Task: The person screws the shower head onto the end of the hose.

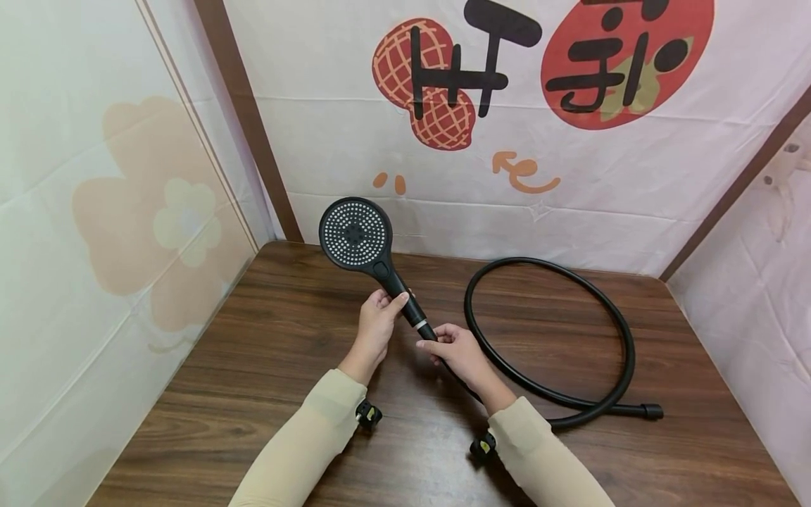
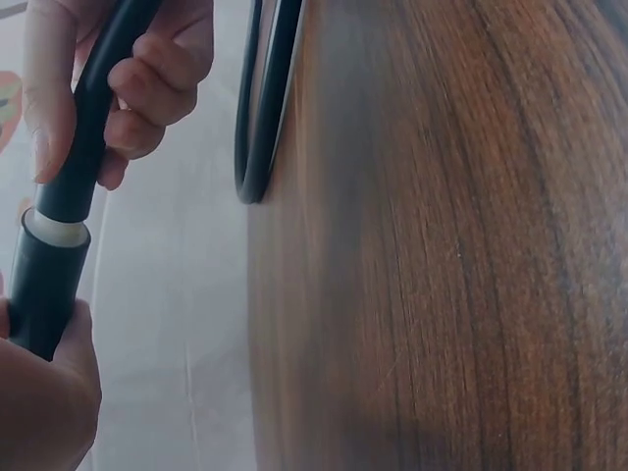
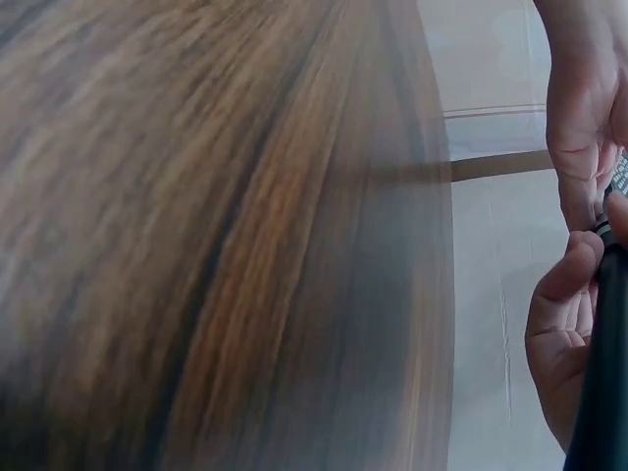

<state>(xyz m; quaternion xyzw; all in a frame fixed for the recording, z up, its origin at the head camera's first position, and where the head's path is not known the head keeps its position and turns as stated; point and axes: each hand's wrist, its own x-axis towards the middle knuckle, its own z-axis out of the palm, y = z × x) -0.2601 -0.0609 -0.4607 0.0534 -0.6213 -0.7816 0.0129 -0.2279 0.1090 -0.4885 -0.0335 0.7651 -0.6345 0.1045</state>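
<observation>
A black shower head (image 1: 356, 232) with a round face of pale nozzles is held up over the table, tilted to the left. My left hand (image 1: 375, 325) grips its handle (image 1: 413, 310) with the thumb along the top. Just below, my right hand (image 1: 462, 355) pinches the end of a black shower hose (image 1: 624, 331). In the left wrist view a white ring (image 2: 57, 228) shows between the hose end (image 2: 90, 147) and the handle (image 2: 44, 289), and the two parts line up. The right wrist view shows the hose end (image 3: 610, 324) close up beside both hands.
The hose lies in a large loop on the right of the brown wooden table (image 1: 266, 366), its free end fitting (image 1: 651, 411) pointing right. White printed cloth walls (image 1: 317, 141) stand behind and at both sides. Each sleeve carries a small black wrist camera (image 1: 483, 448).
</observation>
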